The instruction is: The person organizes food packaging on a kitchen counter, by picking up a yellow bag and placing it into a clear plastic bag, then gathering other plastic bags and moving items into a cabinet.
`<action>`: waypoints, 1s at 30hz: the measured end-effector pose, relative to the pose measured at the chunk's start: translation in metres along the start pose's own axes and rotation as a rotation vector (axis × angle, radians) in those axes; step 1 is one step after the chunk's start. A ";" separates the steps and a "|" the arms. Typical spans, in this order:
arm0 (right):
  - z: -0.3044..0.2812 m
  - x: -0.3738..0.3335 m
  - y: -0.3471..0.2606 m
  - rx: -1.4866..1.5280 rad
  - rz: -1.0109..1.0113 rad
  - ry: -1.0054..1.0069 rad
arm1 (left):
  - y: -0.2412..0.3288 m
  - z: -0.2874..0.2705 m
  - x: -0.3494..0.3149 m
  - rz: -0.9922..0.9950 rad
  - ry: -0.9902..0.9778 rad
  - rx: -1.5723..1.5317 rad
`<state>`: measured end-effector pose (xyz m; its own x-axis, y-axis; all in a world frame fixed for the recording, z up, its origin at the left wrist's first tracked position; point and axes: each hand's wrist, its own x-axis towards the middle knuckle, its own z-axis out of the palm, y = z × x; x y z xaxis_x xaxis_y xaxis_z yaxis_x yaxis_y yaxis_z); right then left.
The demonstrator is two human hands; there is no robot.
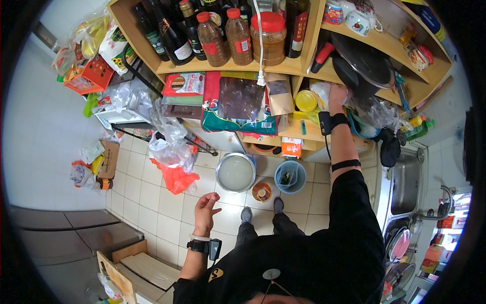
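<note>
My right hand [337, 95] reaches into a lower compartment of the wooden shelf. Its fingers are closed on a whitish plastic bag [320, 91], though the fingertips are partly hidden. Just left of that bag is a round tub with a yellow lid [306, 101]. A blue basin [365, 129] and clear crumpled plastic [377, 111] lie to the right of the wrist. Over the tiled floor, my left hand [204, 212] hangs with fingers loosely bent and apart, holding nothing visible.
Below the shelf, a metal basin of cloudy liquid [235, 173], a brown bottle [261, 192] and a blue bucket [298, 188] stand near my feet. Bottles [212, 43] line the upper shelf. A white cable [260, 50] hangs in front. The sink [405, 187] is at right.
</note>
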<state>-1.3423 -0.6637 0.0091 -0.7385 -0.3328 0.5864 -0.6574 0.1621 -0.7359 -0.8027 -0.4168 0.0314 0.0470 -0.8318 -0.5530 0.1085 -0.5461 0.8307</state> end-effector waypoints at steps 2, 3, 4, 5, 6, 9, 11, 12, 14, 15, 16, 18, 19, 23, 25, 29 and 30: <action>-0.008 0.005 0.015 -0.039 0.032 -0.051 | -0.002 0.010 0.003 0.002 -0.031 -0.007; -0.008 0.012 0.035 0.134 0.132 -0.060 | -0.003 0.018 0.007 0.006 -0.065 -0.013; -0.008 0.016 0.051 0.311 0.230 -0.075 | -0.004 0.023 0.010 0.002 -0.088 -0.010; -0.009 0.003 0.032 0.321 0.236 -0.094 | -0.006 0.021 0.008 0.001 -0.065 -0.011; -0.020 -0.016 -0.013 0.362 0.294 -0.126 | -0.006 0.015 0.003 0.003 -0.041 -0.012; -0.048 -0.029 -0.037 0.566 0.402 -0.059 | -0.009 0.022 0.005 0.005 -0.071 0.000; -0.059 -0.033 -0.033 0.751 0.457 0.013 | -0.008 0.024 0.005 0.008 -0.087 0.010; -0.066 -0.037 -0.030 0.754 0.492 0.004 | -0.008 0.025 0.005 0.007 -0.091 0.012; -0.081 -0.046 -0.030 0.763 0.524 -0.002 | -0.008 0.026 0.003 0.011 -0.096 0.014; -0.089 -0.051 -0.029 0.839 0.546 0.040 | -0.007 0.027 0.002 0.006 -0.087 0.013; -0.097 -0.055 -0.031 0.917 0.567 0.080 | -0.006 0.027 0.001 0.001 -0.076 0.011; -0.113 -0.060 -0.032 0.924 0.599 0.112 | -0.007 0.027 0.001 0.004 -0.085 0.013; -0.122 -0.062 -0.032 0.931 0.631 0.141 | -0.008 0.028 0.001 0.006 -0.092 0.013; -0.155 -0.070 -0.040 0.897 0.667 0.137 | -0.011 0.031 0.003 0.005 -0.114 0.015; -0.169 -0.073 -0.037 0.887 0.673 0.128 | -0.010 0.033 0.003 0.011 -0.130 0.016; -0.200 -0.077 -0.036 0.933 0.692 0.076 | -0.009 0.036 0.004 0.013 -0.140 0.010; -0.203 -0.077 -0.031 0.935 0.693 0.080 | -0.008 0.038 0.004 0.016 -0.144 0.004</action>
<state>-1.2955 -0.4542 0.0560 -0.9256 -0.3759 -0.0436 0.2320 -0.4725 -0.8502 -0.8410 -0.4192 0.0250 -0.0942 -0.8462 -0.5245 0.1052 -0.5324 0.8399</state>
